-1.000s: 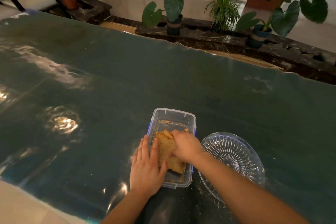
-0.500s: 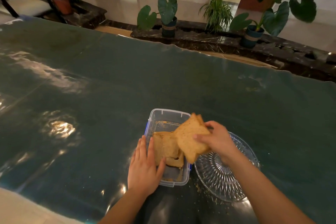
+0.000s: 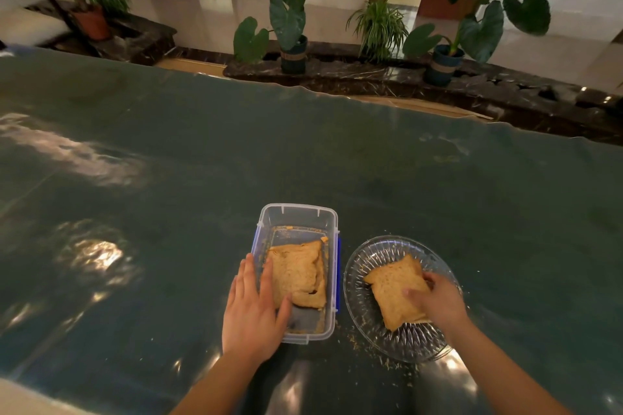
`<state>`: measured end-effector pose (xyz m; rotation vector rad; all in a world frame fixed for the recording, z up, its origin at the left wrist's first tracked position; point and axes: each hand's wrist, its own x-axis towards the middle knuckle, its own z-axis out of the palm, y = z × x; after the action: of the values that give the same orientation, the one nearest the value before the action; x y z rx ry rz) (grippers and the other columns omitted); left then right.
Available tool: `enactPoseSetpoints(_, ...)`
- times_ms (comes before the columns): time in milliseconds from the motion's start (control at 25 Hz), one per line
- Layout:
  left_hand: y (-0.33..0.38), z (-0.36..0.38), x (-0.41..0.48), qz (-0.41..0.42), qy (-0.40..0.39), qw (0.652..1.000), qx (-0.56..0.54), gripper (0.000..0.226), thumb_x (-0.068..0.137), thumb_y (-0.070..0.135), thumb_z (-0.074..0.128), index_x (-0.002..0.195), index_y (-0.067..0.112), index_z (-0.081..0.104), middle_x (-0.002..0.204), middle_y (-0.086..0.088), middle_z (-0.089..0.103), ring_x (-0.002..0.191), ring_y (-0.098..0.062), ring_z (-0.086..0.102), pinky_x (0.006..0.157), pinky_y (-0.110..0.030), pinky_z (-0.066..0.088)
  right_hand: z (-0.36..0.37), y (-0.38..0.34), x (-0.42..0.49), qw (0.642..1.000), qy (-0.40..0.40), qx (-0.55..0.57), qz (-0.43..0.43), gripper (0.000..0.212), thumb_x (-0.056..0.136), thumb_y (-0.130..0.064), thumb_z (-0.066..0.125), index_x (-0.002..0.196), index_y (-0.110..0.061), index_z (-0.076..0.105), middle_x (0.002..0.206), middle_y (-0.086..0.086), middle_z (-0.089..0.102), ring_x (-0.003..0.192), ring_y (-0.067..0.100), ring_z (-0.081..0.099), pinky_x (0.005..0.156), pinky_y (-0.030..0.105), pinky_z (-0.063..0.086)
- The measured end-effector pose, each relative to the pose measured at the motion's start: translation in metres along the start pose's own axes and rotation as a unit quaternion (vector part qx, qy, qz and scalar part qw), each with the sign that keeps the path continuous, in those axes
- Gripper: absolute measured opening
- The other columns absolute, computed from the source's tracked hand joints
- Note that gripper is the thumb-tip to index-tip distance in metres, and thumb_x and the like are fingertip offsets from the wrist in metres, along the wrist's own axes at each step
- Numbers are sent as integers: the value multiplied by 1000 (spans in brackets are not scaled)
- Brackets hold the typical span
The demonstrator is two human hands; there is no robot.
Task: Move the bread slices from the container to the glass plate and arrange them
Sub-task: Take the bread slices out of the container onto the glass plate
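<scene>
Bread slice [image 3: 392, 293] lies on the glass plate [image 3: 367, 323], my right hand [image 3: 438, 305] pinching its near right corner, fingers closed on it. My left hand [image 3: 251, 313] is spread flat and grips nothing, bracing the near left corner of the plastic container [image 3: 296, 212], where more bread [image 3: 298, 274] lies flat toward the near end. The slice on the plate sits skewed, its long axis running from the far left to the near right, its rounded top pointing away and left. I judge the risks small but real: a dragging release could tear the soft corner or push the slice onto the rim, and crumbs [image 3: 387, 362] already dot the worktop [image 3: 168, 162] near the plate.
</scene>
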<state>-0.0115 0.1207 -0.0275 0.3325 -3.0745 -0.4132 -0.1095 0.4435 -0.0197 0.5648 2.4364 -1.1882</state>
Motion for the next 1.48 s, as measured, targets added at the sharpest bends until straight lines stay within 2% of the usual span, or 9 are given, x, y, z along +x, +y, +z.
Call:
enactPoseSetpoints(160, 1, -1, 0, 0, -1, 1000, -5, 77, 93, 65, 20, 156, 20, 16, 165, -16, 7, 152, -29, 8, 120, -41, 12, 1, -3, -6, 990, 61, -119, -52, 61, 80, -18, 76, 134, -3, 52, 130, 18, 61, 114, 34, 60, 98, 43, 49)
enactPoseSetpoints(320, 1, -1, 0, 1, 2, 1000, -7, 77, 93, 65, 18, 156, 21, 15, 165, -15, 7, 152, -29, 8, 120, -40, 11, 12, -40, -26, 977, 107, -95, -158, 45, 82, -15, 73, 126, -14, 61, 124, 6, 65, 112, 23, 60, 98, 40, 49)
enactPoseSetpoints(480, 1, -2, 0, 0, -4, 1000, -11, 74, 94, 63, 21, 156, 23, 15, 165, -15, 8, 152, -29, 8, 120, -41, 12, 51, -104, -44, 941, 47, -110, -316, 35, 85, -21, 69, 119, -26, 63, 111, -10, 63, 102, 6, 59, 90, 27, 51)
enactPoseSetpoints(600, 2, -5, 0, 3, -1, 1000, -5, 72, 94, 56, 29, 154, 18, 25, 162, -20, 17, 150, -33, 17, 119, -44, 21, 95, -145, -39, 885, -71, -232, -397, 45, 82, -20, 69, 126, -21, 60, 121, 1, 63, 113, 19, 58, 96, 36, 50)
enactPoseSetpoints(720, 2, -6, -1, 2, -2, 1000, 3, 71, 94, 54, 31, 154, 17, 26, 162, -20, 18, 149, -33, 18, 118, -43, 21, 134, -168, -25, 822, -140, -391, -389, 61, 77, -29, 76, 131, -12, 52, 133, 11, 56, 124, 31, 52, 102, 43, 47)
enactPoseSetpoints(920, 1, -5, 0, 1, 1, 1000, 7, 69, 94, 53, 37, 152, 16, 29, 161, -19, 22, 148, -32, 23, 117, -42, 22, 166, -160, -4, 801, -165, -473, -328, 88, 73, -37, 79, 144, -11, 33, 147, 12, 42, 133, 34, 40, 109, 48, 36)
enactPoseSetpoints(1200, 0, -3, -1, 6, 4, 1000, 4, 68, 93, 50, 40, 151, 17, 31, 160, -20, 24, 146, -34, 27, 116, -45, 29, 170, -159, -2, 797, -136, -493, -321, 77, 64, -51, 82, 124, -12, 55, 128, 13, 49, 122, 34, 44, 103, 46, 41)
enactPoseSetpoints(1320, 0, -3, 0, 6, 4, 1000, 5, 67, 94, 51, 38, 151, 17, 32, 160, -20, 24, 146, -34, 27, 116, -45, 29, 167, -161, -5, 807, -135, -486, -309, 68, 64, -48, 84, 117, -14, 57, 118, 10, 57, 105, 34, 61, 82, 43, 53)
enactPoseSetpoints(1480, -1, -3, 0, 3, 4, 1000, 0, 67, 95, 53, 32, 152, 19, 29, 161, -19, 22, 147, -33, 26, 116, -45, 29, 161, -162, -10, 826, -134, -443, -322, 43, 68, -39, 80, 100, -18, 60, 99, 6, 69, 89, 29, 67, 63, 34, 46)
